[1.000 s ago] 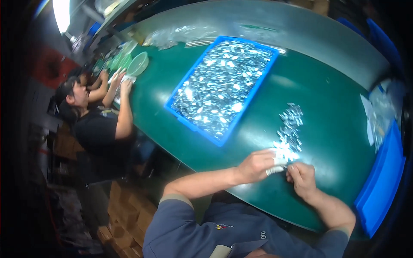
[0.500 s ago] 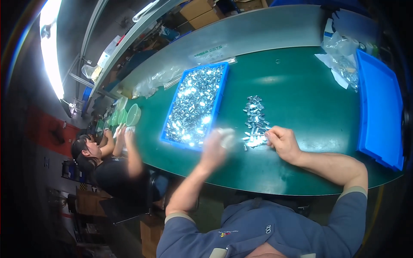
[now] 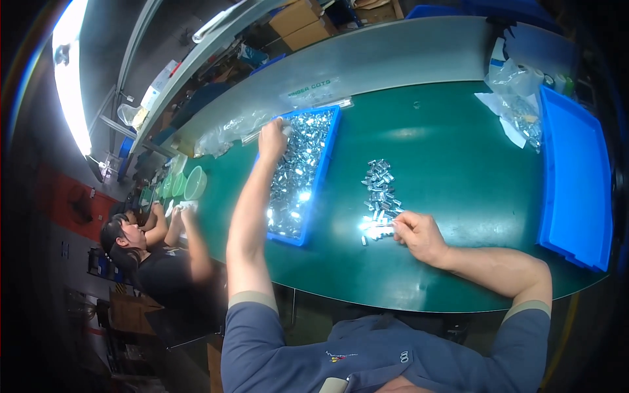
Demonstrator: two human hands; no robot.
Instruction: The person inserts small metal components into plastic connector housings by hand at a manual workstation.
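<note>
My left hand (image 3: pixel 273 139) reaches over the far left edge of a blue tray (image 3: pixel 320 177) filled with small shiny metal parts (image 3: pixel 295 170). Its fingers are closed, and a whitish patch shows at the fingertips; what they hold cannot be made out. Beside the near end of a loose pile of similar metal parts (image 3: pixel 379 185) on the green table, my right hand (image 3: pixel 419 237) is closed in a pinch. Whatever lies between its thumb and finger is too small to name.
An upright-edged blue tray (image 3: pixel 573 177) lies at the right end of the green table (image 3: pixel 458 177). Clear plastic bags (image 3: pixel 517 82) are behind it. To the left, a co-worker (image 3: pixel 164 265) sits near green bowls (image 3: pixel 195 183). A low grey wall (image 3: pixel 406 52) borders the table's back.
My left hand has moved from the near right corner of the filled tray to its far left edge. My right hand stays by the pile, while the view has shifted slightly.
</note>
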